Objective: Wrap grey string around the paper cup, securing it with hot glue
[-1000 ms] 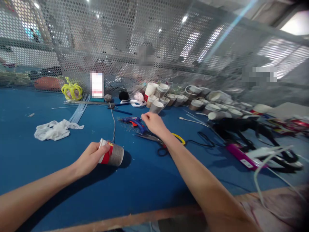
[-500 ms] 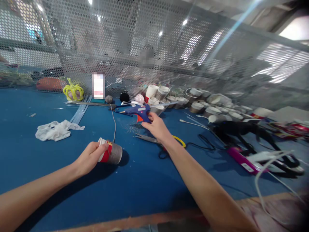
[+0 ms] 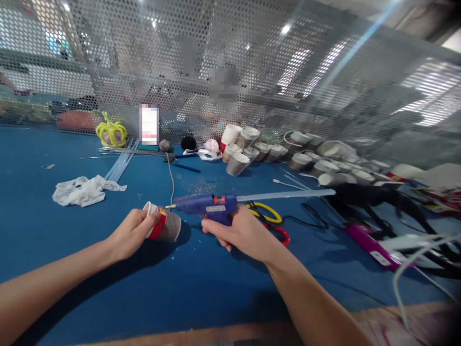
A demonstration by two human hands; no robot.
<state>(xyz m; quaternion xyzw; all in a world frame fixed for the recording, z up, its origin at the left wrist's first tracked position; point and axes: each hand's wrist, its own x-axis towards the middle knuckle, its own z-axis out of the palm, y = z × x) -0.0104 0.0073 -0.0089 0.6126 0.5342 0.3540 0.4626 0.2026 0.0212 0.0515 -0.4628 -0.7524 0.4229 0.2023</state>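
My left hand [image 3: 131, 231] grips a paper cup [image 3: 157, 229] by its rim end, tilted on its side. Grey yarn is wound round the lower part of the cup, and red paper shows above it. A strand of yarn [image 3: 172, 175] runs from the cup back to a small grey ball [image 3: 164, 145]. My right hand [image 3: 239, 228] is closed round the handle of a blue glue gun [image 3: 205, 205], a long clear glue stick [image 3: 288, 195] poking from its back. The nozzle points left, close to the cup's upper side; whether it touches, I cannot tell.
Scissors with yellow and red handles [image 3: 266, 212] lie partly behind my right hand. Many yarn-wrapped cups [image 3: 237, 163] stand at the back right. White lace [image 3: 81, 191] and clear glue sticks [image 3: 122, 163] lie left. A purple power strip [image 3: 370, 247] with cords sits right.
My right hand has brought the glue gun down and toward me, so its nozzle is now close to the cup. The left hand and cup stay nearly in place.
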